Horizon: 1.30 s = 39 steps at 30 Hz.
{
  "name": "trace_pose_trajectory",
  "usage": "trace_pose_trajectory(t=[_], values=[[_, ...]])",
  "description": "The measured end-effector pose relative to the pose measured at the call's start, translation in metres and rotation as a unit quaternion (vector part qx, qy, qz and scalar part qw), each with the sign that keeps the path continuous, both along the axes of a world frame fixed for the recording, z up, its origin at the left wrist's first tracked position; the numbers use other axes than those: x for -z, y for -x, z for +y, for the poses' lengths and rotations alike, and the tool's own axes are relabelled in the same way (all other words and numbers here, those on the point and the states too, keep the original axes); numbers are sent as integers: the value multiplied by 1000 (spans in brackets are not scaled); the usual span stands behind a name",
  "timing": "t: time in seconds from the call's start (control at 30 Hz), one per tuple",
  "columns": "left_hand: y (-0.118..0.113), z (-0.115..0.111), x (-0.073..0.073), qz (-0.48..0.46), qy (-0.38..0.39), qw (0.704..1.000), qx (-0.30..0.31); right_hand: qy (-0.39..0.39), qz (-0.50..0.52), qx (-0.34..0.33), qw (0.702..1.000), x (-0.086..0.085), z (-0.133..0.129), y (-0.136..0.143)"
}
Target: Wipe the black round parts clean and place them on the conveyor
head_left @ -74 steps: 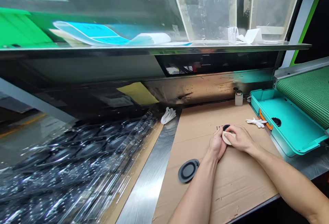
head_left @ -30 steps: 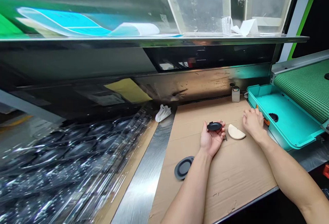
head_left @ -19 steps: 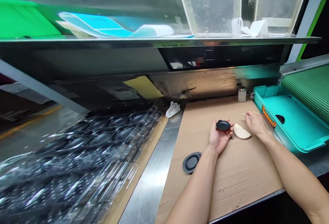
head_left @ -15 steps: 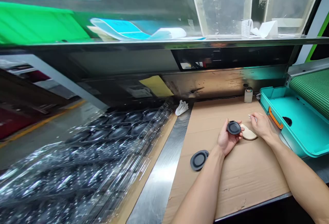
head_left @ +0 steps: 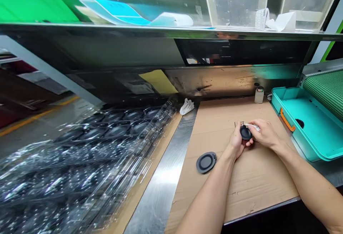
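Observation:
My left hand holds a small round black part above the cardboard sheet. Against the upper right edge of that part is my right hand, its fingers closed around a small white cloth. A larger grey oval part with a raised ring lies flat on the cardboard, left of my left forearm.
Clear plastic trays with dark round parts are stacked at left. A teal bin with a black part inside stands at right, beside a green belt. A small bottle and crumpled white cloth are at the back.
My right hand has moved left onto the round part, with the white cloth now at its fingers. The pale pad that lay between the hands no longer shows. The view has shifted slightly.

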<state>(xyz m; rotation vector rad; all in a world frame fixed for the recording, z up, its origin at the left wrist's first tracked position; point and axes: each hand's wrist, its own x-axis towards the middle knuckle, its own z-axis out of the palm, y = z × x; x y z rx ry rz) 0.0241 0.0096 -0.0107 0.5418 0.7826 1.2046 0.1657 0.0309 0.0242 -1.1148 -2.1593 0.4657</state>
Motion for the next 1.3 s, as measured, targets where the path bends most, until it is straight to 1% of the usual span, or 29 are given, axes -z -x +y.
trace_pose_trajectory(t=[0.1, 0.17, 0.27, 0.37, 0.47, 0.57, 0.73, 0.8, 0.97, 1.03, 1.2, 1.3], values=[[-7, -2, 4, 94, -40, 995, -6, -12, -64, -5, 998, 3, 0, 0], [-6, -5, 3, 167, -50, 985, -6, -16, -102, 4, 995, 2, -1, -2], [0, -8, -2, 272, -55, 961, 4, -17, -164, 6, 986, -6, -4, -5], [5, -11, -8, 322, -46, 945, 24, -19, -230, 13, 973, -16, -9, -6], [3, -11, -11, 341, -13, 940, 17, -21, -277, 9, 961, -23, -12, -6], [0, -10, -9, 343, 3, 939, 11, -26, -290, 4, 957, -25, -12, -7], [-1, -10, -8, 348, -18, 937, 29, -29, -277, 0, 960, -22, -10, -8], [-1, -11, -11, 349, -22, 936, 34, -43, -269, -12, 962, -20, -10, -6], [-2, -12, -15, 358, -5, 933, 37, -86, -266, -33, 960, -14, -9, -2], [-2, -12, -15, 363, -7, 931, 40, -88, -266, -27, 959, -13, -8, -1], [-3, -12, -14, 387, -32, 921, 36, -62, -292, 22, 954, -13, -11, 3], [-3, -13, -13, 380, -21, 924, 31, -76, -286, 12, 955, -13, -12, 4]])
